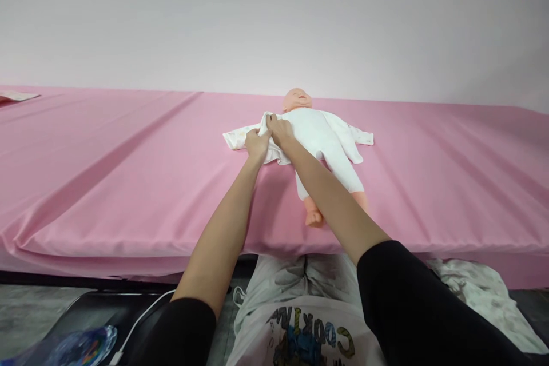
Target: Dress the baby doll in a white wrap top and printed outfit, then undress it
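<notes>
A baby doll (297,100) lies on its back on the pink sheet (128,171), dressed in a white bodysuit (319,137), with its bare feet towards me. My left hand (257,144) is closed on the white sleeve (238,138) that lies spread out at the doll's side. My right hand (279,129) pinches the same white cloth near the doll's shoulder. Both arms reach forward, side by side, and the hands touch each other.
The pink sheet covers a long padded surface against a pale wall. A flat pale item (17,96) lies at the far left edge. A white patterned cloth (476,291) hangs below the front edge at right. A dark bag (92,326) with a white cable (141,314) sits at lower left.
</notes>
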`<action>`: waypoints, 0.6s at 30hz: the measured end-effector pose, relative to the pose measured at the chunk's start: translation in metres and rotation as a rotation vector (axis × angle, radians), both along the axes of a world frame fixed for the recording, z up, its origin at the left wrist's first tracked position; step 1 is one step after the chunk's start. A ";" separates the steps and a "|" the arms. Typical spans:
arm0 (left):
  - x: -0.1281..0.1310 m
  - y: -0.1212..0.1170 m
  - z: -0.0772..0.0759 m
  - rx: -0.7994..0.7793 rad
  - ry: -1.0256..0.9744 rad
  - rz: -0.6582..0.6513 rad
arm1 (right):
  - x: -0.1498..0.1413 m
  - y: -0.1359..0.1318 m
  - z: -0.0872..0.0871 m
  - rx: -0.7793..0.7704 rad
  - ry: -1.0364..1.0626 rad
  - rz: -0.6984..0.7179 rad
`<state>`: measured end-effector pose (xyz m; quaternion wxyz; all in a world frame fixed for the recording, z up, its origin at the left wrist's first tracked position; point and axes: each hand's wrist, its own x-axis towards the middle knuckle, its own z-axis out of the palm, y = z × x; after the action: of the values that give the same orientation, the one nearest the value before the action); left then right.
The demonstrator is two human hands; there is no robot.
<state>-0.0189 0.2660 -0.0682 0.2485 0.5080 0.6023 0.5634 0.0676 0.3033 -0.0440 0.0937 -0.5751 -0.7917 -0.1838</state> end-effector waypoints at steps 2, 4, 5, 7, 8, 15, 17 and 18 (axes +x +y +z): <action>-0.003 -0.001 -0.001 0.001 -0.005 0.049 | -0.001 0.000 -0.001 0.015 -0.011 0.001; -0.005 -0.001 -0.002 0.049 -0.016 0.117 | -0.002 -0.001 -0.002 0.020 -0.004 -0.002; -0.004 0.000 -0.002 0.082 -0.040 0.139 | -0.003 -0.001 -0.002 0.023 0.008 -0.006; -0.002 0.003 -0.003 0.124 -0.131 0.154 | -0.003 -0.001 -0.002 0.033 0.028 0.006; 0.000 0.005 -0.003 0.126 -0.192 0.155 | -0.003 -0.001 -0.001 0.040 0.030 0.023; 0.003 0.022 -0.013 0.034 -0.583 0.149 | -0.001 0.001 0.000 0.088 -0.046 0.230; 0.002 0.024 -0.013 0.042 -0.649 0.123 | -0.001 0.001 -0.002 0.083 -0.032 0.255; 0.001 0.024 -0.012 0.039 -0.665 0.098 | -0.002 0.001 -0.003 0.088 -0.019 0.254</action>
<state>-0.0178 0.2900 -0.0807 0.3942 0.2715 0.5010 0.7210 0.0656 0.3044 -0.0469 0.1339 -0.4636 -0.8502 -0.2105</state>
